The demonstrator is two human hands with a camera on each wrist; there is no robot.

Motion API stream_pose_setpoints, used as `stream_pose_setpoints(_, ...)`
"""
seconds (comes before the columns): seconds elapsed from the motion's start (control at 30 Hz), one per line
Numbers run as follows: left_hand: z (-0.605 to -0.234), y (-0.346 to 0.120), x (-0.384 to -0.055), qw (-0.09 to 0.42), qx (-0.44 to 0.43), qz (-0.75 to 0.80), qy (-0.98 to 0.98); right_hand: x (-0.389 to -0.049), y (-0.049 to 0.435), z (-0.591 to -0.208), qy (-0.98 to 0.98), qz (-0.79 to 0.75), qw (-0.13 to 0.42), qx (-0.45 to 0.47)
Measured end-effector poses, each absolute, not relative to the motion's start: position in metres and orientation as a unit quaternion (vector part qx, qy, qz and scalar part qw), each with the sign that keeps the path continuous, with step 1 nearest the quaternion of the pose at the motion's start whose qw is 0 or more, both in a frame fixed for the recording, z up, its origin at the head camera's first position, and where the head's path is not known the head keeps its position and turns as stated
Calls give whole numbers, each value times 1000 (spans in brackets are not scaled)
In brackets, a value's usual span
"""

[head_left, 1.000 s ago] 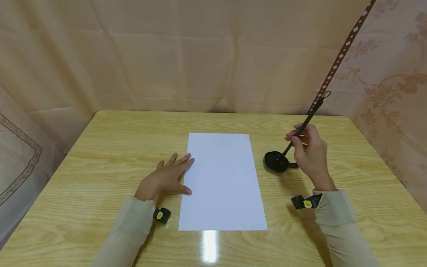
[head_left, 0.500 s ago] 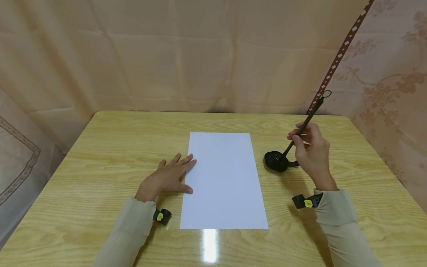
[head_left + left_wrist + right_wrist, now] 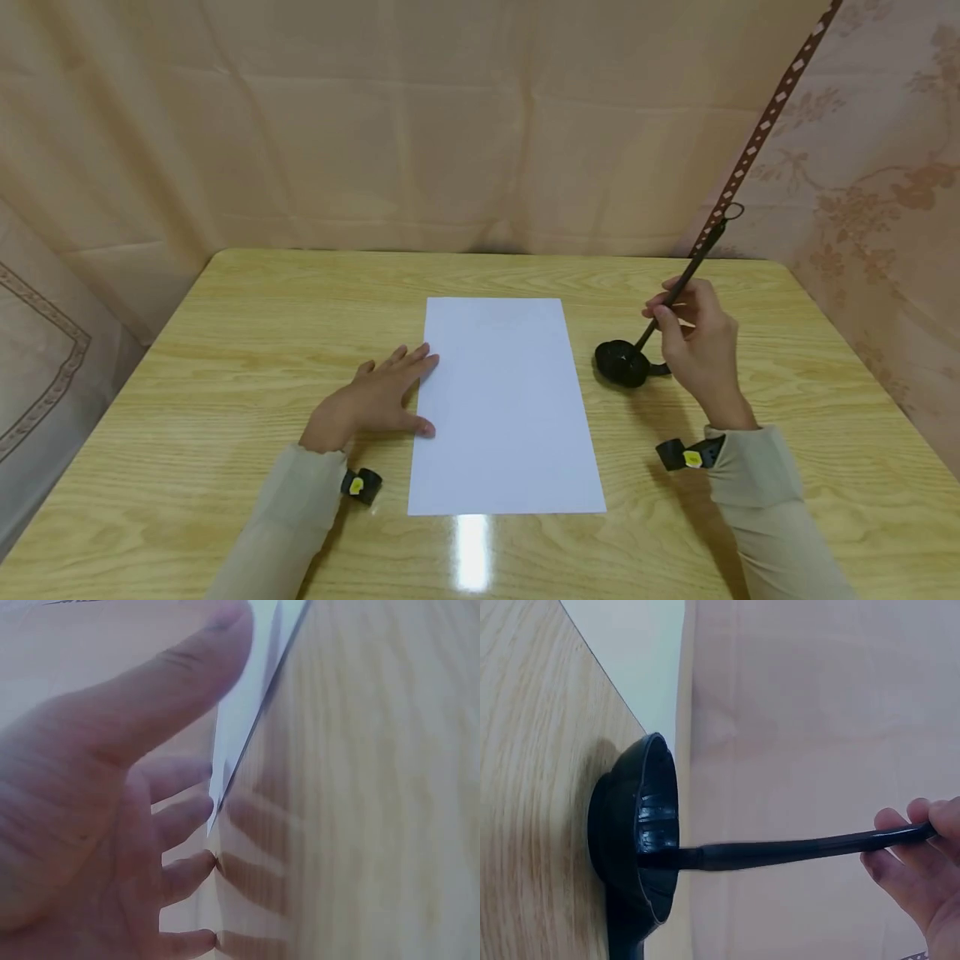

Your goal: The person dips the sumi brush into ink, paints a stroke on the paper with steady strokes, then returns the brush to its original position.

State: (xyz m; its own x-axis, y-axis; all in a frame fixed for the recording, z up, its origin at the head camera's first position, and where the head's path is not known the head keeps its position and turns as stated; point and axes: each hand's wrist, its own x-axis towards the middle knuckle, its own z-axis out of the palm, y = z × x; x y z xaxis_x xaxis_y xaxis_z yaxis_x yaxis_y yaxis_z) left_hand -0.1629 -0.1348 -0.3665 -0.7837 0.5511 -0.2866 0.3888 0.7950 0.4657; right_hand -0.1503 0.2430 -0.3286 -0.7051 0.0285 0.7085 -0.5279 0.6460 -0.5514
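A white sheet of paper (image 3: 510,408) lies flat on the table. My left hand (image 3: 367,404) is spread at its left edge, fingertips and thumb touching the paper. In the left wrist view, the two lower fingertips touch the table beyond the sheet's corner. My right hand (image 3: 701,346) pinches a dark writing brush (image 3: 693,268) midway along its handle, tilted up to the right, a small loop at its top. The brush's lower end stands inside a black ink dish (image 3: 622,825) with a scalloped rim and a side handle. The brush tip is hidden in the dish.
The wood-grain table (image 3: 247,333) reaches back to a beige curtain (image 3: 450,125). Patterned cloth (image 3: 885,183) hangs at the right. The ink dish stands just right of the paper. Each wrist wears a small black camera (image 3: 363,486).
The paper has shifted slightly to the right under my left hand. My right hand and the brush have swayed a little above the dish, which has stayed in place.
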Motion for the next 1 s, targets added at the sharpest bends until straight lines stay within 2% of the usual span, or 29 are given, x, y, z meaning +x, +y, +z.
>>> stream_pose_setpoints(1.0,-371,-136,-166,220,248,156,931,-151,245,-328,-836,386,364,140)
